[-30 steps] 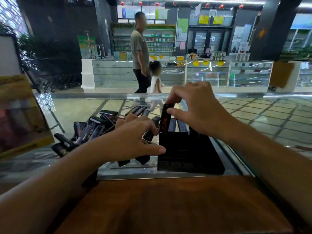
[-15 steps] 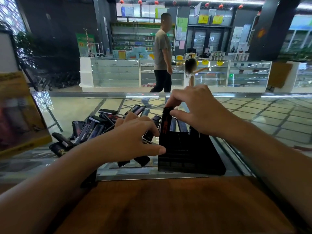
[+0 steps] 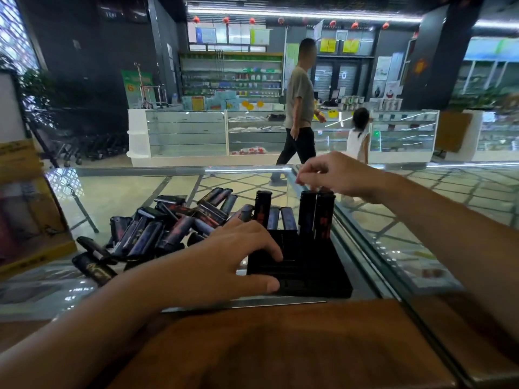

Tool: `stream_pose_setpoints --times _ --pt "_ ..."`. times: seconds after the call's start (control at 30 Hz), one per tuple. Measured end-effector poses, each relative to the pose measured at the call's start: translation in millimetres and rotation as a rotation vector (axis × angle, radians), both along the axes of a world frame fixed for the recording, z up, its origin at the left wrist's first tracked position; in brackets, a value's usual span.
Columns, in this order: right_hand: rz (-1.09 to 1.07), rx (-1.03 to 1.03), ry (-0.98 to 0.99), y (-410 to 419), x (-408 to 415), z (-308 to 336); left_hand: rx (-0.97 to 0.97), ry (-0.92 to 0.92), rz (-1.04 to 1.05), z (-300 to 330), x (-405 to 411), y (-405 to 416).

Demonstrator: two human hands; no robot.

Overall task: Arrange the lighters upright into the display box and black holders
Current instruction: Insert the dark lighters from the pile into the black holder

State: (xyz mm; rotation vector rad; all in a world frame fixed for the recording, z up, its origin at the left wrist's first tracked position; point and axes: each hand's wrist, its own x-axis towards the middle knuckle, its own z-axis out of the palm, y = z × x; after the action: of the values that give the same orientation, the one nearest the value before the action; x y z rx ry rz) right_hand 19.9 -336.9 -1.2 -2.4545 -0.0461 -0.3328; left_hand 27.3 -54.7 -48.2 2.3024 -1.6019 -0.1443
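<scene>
A heap of loose lighters [image 3: 168,228] is lying on the glass counter [image 3: 393,237] at the left, and the left hand [image 3: 224,265] is pressing spread, empty fingers onto the black holder [image 3: 309,270] beside it. Right of that, three lighters are standing upright in the holder's far row, and the right hand [image 3: 334,175] is hovering just above the upright pair [image 3: 317,211] with fingertips loosely pinched, gripping nothing I can make out. A careless nudge could be toppling them, since they look barely seated.

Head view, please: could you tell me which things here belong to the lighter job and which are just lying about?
Job in hand:
- black holder, steadied by the left hand
- upright lighters in it, right hand just above them
- pile of loose lighters

Lying about:
- yellow box at the left
- wooden board in front
</scene>
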Motion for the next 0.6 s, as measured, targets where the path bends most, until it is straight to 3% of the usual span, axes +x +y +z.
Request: stream_pose_setpoints --times 0.2,0.33,0.6 --pt "0.139 -0.11 0.275 0 11 -25 0.052 -0.014 -0.007 0 1 0" --pt "0.18 -0.102 0.287 4 8 -30 0.08 -0.056 0.007 -1 0 -2" --pt "0.183 0.236 0.204 0 8 -34 0.067 0.003 0.041 0 -3 -1"
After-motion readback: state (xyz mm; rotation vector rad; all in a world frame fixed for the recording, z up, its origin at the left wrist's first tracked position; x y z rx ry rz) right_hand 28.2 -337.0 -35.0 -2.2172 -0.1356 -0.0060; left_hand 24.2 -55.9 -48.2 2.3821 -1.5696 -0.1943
